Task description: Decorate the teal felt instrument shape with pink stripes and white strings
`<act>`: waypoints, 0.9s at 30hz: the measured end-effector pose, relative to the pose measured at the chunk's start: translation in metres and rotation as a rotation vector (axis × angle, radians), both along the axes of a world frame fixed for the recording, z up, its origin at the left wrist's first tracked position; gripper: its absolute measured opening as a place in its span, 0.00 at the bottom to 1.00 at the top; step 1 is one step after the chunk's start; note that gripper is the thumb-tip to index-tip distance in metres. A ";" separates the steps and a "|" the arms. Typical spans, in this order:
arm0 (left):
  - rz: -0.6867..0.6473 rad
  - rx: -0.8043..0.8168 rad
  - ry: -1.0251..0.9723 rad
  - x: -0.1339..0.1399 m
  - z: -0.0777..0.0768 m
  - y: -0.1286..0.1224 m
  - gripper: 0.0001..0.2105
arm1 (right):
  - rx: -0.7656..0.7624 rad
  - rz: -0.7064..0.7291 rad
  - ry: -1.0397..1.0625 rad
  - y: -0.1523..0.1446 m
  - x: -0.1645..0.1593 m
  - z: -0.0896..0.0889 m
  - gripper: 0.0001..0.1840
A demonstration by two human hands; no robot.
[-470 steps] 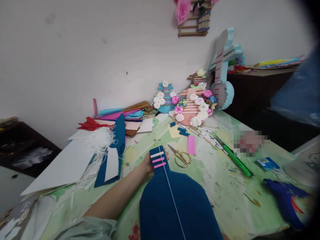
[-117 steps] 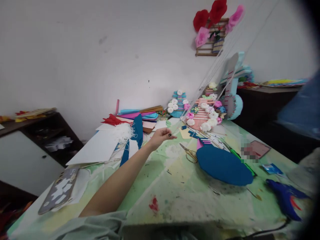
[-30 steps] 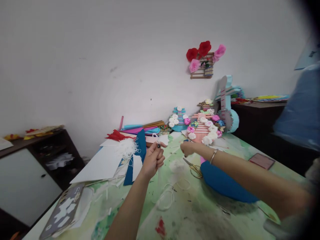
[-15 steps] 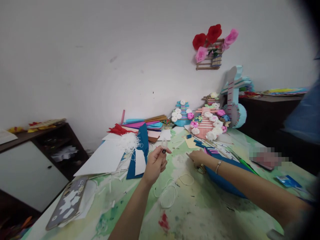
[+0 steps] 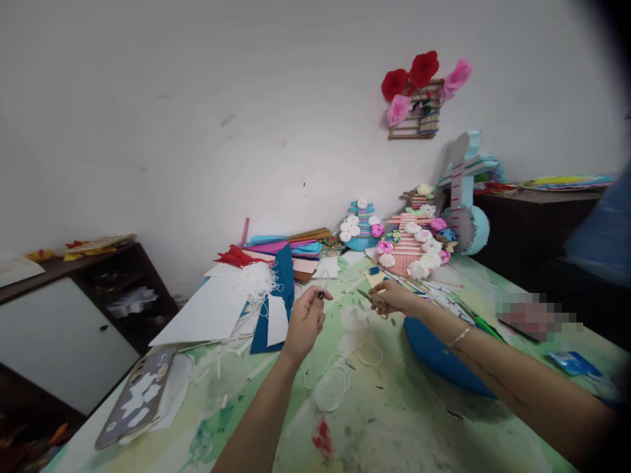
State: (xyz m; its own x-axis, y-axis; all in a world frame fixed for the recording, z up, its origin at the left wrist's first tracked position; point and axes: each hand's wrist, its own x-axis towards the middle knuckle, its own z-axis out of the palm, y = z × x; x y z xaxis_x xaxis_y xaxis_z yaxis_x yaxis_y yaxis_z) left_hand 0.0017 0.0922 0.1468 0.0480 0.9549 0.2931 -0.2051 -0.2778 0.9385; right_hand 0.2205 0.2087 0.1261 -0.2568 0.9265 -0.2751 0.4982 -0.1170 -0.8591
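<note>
Above the middle of the table my left hand (image 5: 306, 320) pinches a small loop of white string (image 5: 324, 279) between thumb and fingertips. A pair of scissors (image 5: 378, 303) with gold-coloured handles is in my right hand (image 5: 394, 297); the blades point left, apart from the string. On the table below lies a loose coil of white cord (image 5: 332, 387). Under my right forearm sits a blue curved piece (image 5: 438, 358), partly hidden by the arm. A bundle of white strings (image 5: 256, 279) rests on papers at the left.
White sheets (image 5: 202, 315), blue paper (image 5: 283, 263) and coloured paper strips lie at the back left. A phone (image 5: 135, 397) is near the left edge. Flower-decorated crafts (image 5: 409, 246) stand against the wall. Sticks and a green-handled tool (image 5: 486, 326) lie at right.
My right hand has risen off the blue piece, turning so the scissors show more plainly. My left hand stays nearly in place with the string.
</note>
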 end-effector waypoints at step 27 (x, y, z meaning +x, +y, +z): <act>0.057 0.058 0.279 0.030 -0.015 0.021 0.11 | -0.162 0.188 1.009 -0.145 0.012 0.025 0.26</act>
